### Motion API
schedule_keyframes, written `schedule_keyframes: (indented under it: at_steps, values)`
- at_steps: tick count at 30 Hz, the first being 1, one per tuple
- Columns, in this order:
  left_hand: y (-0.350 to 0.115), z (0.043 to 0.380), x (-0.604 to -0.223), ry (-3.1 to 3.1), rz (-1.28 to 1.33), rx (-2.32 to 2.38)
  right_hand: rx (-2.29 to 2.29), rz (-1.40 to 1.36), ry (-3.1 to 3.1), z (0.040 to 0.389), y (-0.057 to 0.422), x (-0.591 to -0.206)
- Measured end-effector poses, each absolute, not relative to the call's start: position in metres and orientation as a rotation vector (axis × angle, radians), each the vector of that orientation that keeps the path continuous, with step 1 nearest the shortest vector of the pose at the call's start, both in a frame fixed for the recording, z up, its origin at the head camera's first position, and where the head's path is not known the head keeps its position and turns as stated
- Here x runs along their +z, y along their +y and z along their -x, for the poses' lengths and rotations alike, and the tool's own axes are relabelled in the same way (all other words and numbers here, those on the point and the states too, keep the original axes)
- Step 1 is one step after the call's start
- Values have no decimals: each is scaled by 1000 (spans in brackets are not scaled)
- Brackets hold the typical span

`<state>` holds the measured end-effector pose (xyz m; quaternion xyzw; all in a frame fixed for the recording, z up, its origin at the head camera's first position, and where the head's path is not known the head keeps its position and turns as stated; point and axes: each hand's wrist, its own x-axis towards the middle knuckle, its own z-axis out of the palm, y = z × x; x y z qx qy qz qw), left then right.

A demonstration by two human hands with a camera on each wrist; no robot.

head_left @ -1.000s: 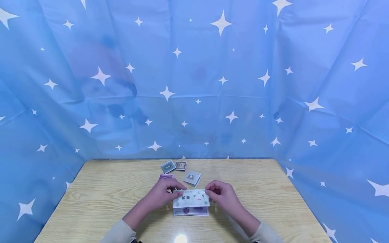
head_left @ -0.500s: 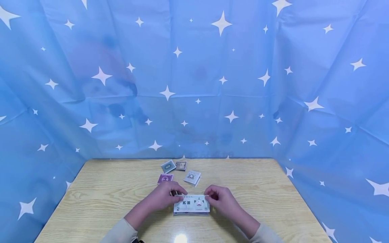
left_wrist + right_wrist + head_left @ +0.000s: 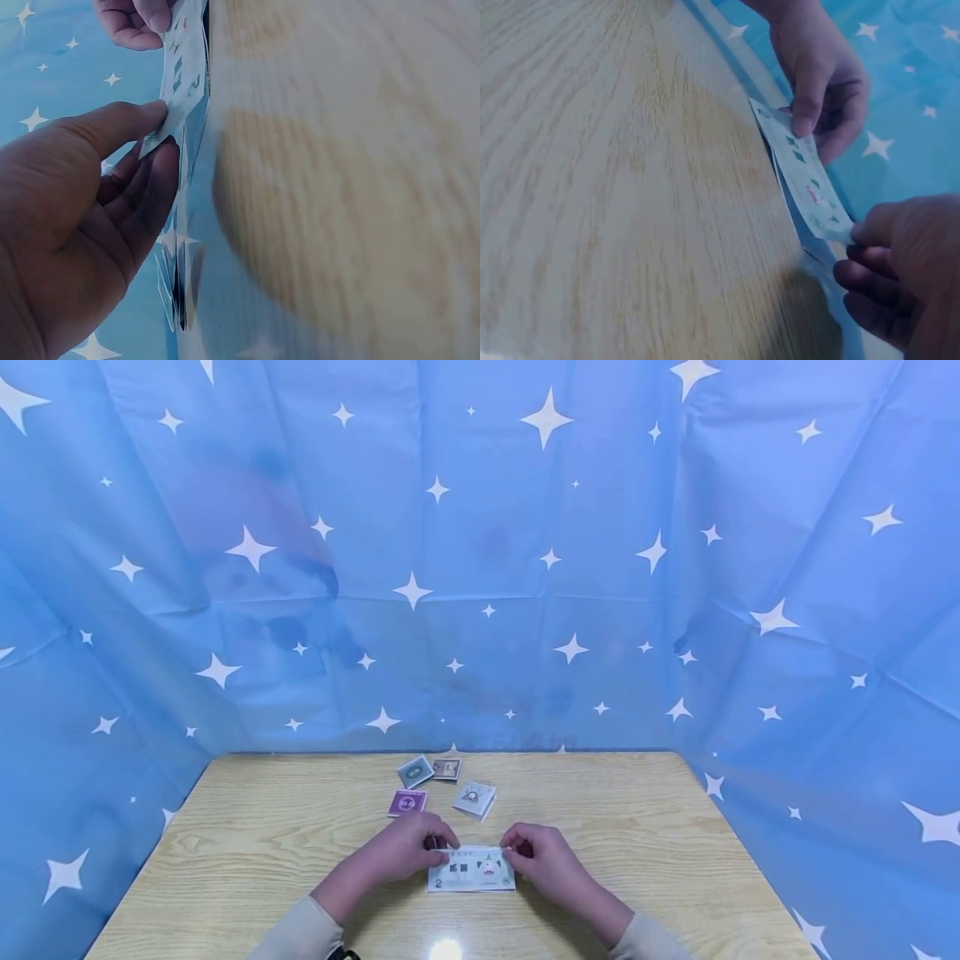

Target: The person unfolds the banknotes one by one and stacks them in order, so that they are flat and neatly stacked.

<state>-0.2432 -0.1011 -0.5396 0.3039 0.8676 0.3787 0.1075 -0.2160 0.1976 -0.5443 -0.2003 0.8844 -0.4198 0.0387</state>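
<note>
Near the front of the wooden table, a pale green play banknote (image 3: 472, 875) marked with a 2 lies almost flat over another note, which it nearly covers in the head view. My left hand (image 3: 401, 850) pinches its far left corner between thumb and fingers. At the far right corner my right hand (image 3: 548, 864) pinches it the same way. The right wrist view shows the banknote (image 3: 801, 169) held between both hands, its near edge slightly above the note underneath. In the left wrist view, the left thumb (image 3: 135, 120) presses on the banknote's top face.
Beyond the hands lie several folded notes: a purple one (image 3: 407, 802) by my left hand, a pale one (image 3: 475, 798), a green one (image 3: 416, 772) and a brown one (image 3: 447, 769). A blue starred curtain (image 3: 480, 568) hangs behind the table (image 3: 637, 810).
Both hands have lowered the green banknote toward me, covering the purple note that showed beneath it. The folded purple note by my left hand is now in fuller view.
</note>
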Motion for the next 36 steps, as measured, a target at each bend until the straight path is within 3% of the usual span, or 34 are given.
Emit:
schedule_keyframes:
  at_steps: [36]
  values:
    - [-99,241,-541,2682,-857,890,-954,782,2900,223,194,-553]
